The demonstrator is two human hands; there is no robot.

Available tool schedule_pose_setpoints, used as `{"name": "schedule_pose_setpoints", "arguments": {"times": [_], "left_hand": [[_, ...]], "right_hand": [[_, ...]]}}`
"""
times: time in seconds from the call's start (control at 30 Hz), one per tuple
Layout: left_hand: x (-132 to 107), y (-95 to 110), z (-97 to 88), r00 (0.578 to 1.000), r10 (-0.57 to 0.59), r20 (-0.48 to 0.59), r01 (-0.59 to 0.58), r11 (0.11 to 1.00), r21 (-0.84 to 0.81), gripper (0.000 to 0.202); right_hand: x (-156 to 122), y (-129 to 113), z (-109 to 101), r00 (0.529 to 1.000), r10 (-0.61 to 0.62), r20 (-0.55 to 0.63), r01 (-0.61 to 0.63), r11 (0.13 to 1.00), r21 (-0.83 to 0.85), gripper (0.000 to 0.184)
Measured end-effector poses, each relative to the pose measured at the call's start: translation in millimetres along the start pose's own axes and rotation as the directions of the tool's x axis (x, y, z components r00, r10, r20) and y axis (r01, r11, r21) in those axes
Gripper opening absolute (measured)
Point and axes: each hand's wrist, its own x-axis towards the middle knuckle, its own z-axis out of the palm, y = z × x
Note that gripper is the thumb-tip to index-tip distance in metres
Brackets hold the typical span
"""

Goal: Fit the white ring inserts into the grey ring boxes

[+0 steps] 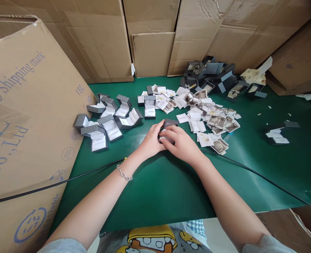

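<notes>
Both hands meet at the middle of the table around a small dark grey jewelry box (170, 122) with its lid raised. My left hand (152, 142) grips the box from the left side, thumb along its edge. My right hand (181, 143) reaches over from the right, its curled fingers on the box and partly inside it, hiding most of the white interior. Just left of the hands stands an open grey box with a white lining (150, 107). Close on the right lies a pile of white box inserts and cards (197, 121).
Several open grey boxes (110, 128) cluster at left, beside a tall carton (26, 116). Dark boxes (213, 73) are heaped at back right. One open box (277, 137) lies far right. A black cable (245, 163) crosses the green table (155, 196); cardboard (152, 52) walls the back.
</notes>
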Motion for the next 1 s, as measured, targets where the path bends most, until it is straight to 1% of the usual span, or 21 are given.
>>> {"name": "schedule_pose_setpoints", "arguments": {"times": [0.23,0.57,1.0], "left_hand": [[1.1,-2.7,1.9,1.000,0.030,-0.010,-0.030,0.999,-0.023,0.084],[1.0,-2.6,2.2,1.000,0.013,-0.016,-0.012,1.000,0.012,0.088],[1.7,-1.3,1.8,1.000,0.005,0.001,-0.005,1.000,0.005,0.089]], "right_hand": [[-0.5,0.9,-0.3,0.999,-0.036,-0.020,0.036,0.999,-0.025,0.021],[0.5,2.9,0.2,0.999,-0.050,-0.007,0.050,0.999,-0.022,0.025],[0.8,-1.1,0.9,1.000,0.020,0.003,-0.020,1.000,0.014,0.026]]}}
